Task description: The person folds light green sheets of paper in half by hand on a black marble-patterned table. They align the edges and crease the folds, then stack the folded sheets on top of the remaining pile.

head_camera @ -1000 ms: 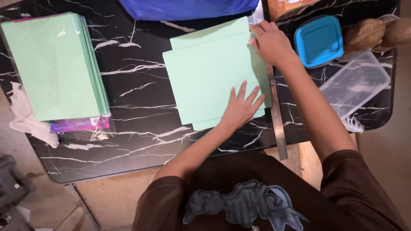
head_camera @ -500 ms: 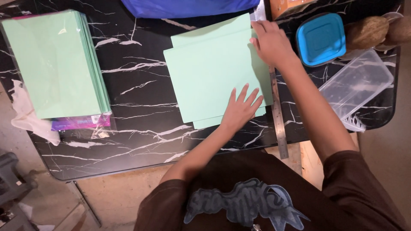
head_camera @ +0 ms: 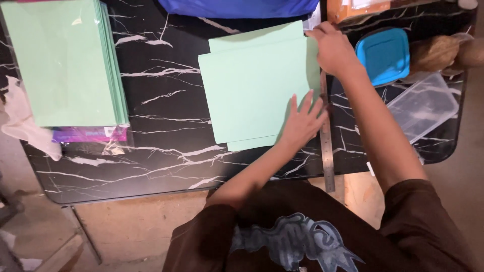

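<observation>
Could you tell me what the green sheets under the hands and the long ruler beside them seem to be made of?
Green sheets: apparently matte paper or thin card; flat, thin-edged, no shine. Ruler: probably metal; narrow, grey, with a dull sheen.

The left hand (head_camera: 302, 123) lies flat on the green paper sheets (head_camera: 252, 90), hiding their lower right corner. The right hand (head_camera: 330, 48) covers their upper right corner, so what its fingertips pinch cannot be told. A metal ruler (head_camera: 326, 151) runs under the right forearm, its upper end hidden. The blue cloth (head_camera: 242, 6) and the green paper stack (head_camera: 60, 60) are cut off by the top edge. A pale crumpled wrapper (head_camera: 20, 121), perhaps plastic, is blurred. The brown round object (head_camera: 436, 50) is too blurred to identify.
</observation>
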